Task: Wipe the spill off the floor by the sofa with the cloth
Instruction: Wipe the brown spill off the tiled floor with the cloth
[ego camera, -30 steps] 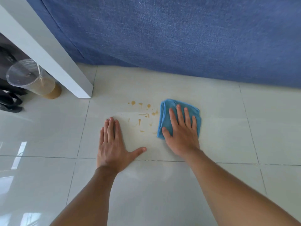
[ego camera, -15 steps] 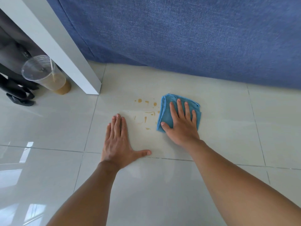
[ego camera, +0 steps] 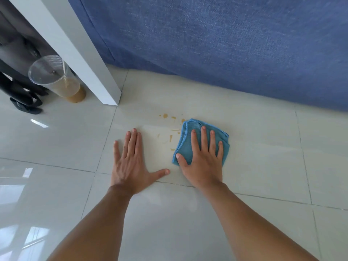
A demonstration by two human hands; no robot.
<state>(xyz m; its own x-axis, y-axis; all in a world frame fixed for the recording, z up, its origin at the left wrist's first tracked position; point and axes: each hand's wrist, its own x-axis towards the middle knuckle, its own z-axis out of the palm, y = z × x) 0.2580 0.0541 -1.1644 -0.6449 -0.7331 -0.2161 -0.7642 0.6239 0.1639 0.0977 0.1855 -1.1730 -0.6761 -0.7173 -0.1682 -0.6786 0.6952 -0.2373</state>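
Right hand pressed flat, fingers spread, on blue cloth beside brown spill; left hand flat, empty, on floor.

Both forearms are bare (no sleeves, watch or rings), left grip and right grip ungloved.

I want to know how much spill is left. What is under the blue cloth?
Brown drops show on the floor beside the cloth, left of it. The right hand presses the cloth flat, so whatever lies beneath it is hidden.
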